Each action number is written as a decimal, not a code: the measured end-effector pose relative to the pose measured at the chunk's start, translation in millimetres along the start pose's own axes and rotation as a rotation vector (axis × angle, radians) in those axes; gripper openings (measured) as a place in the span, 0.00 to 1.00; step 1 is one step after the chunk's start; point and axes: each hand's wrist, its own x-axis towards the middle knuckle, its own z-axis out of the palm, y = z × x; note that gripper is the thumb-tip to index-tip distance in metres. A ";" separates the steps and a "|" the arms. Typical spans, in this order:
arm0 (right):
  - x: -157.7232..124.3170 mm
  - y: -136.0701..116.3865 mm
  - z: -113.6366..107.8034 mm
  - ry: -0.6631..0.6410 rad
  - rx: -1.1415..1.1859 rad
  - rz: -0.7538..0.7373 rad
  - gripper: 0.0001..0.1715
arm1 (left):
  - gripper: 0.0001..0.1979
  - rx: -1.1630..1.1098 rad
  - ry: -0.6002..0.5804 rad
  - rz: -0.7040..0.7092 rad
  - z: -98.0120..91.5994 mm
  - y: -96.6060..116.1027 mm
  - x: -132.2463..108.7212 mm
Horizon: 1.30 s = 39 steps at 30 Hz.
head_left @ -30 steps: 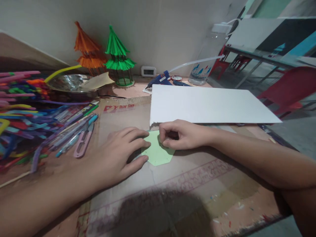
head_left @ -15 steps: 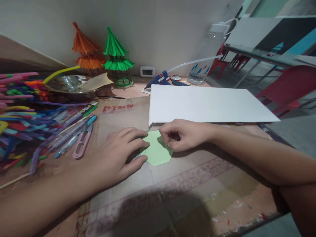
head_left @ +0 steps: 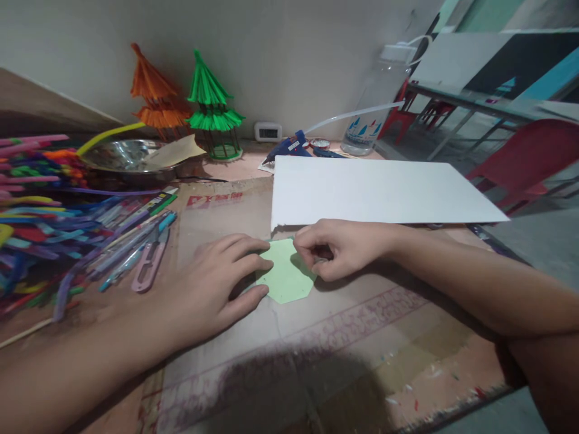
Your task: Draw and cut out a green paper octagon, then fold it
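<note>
A pale green paper octagon (head_left: pixel 286 277) lies flat on a cardboard sheet (head_left: pixel 217 349), with small dark marks near its edges. My left hand (head_left: pixel 230 271) rests with fingers spread, its fingertips touching the octagon's left side. On the right side, my right hand (head_left: pixel 337 248) is closed, thumb and fingers pinched together at the octagon's edge. Whatever those fingers hold, if anything, is hidden. Just behind both hands lies a white board (head_left: pixel 380 190).
Pipe cleaners (head_left: pixel 40 235), pens and a pink cutter (head_left: pixel 150 265) crowd the left. Behind them stand a metal bowl (head_left: pixel 122 158), an orange tiered model (head_left: pixel 156 90) and a green one (head_left: pixel 215 102). A glue gun (head_left: pixel 289 146) and a water bottle (head_left: pixel 366 114) are at the back.
The view has shifted very slightly. Both hands stay at the octagon in nearly the same pose, the right one bent a little differently at the fingers.
</note>
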 end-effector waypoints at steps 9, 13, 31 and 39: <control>-0.7 0.4 -1.8 -0.021 -0.042 -0.015 0.07 | 0.13 0.006 -0.003 0.010 0.4 -1.0 -0.8; -2.2 -3.7 -0.7 0.101 0.194 0.059 0.03 | 0.12 0.000 -0.013 0.003 -0.1 0.4 0.2; 5.2 -10.0 31.8 0.347 -0.127 0.101 0.04 | 0.13 0.002 0.008 0.013 -0.9 1.6 1.4; 0.9 -14.2 20.9 0.102 -0.003 0.101 0.03 | 0.13 0.006 0.007 0.021 -0.3 0.9 0.2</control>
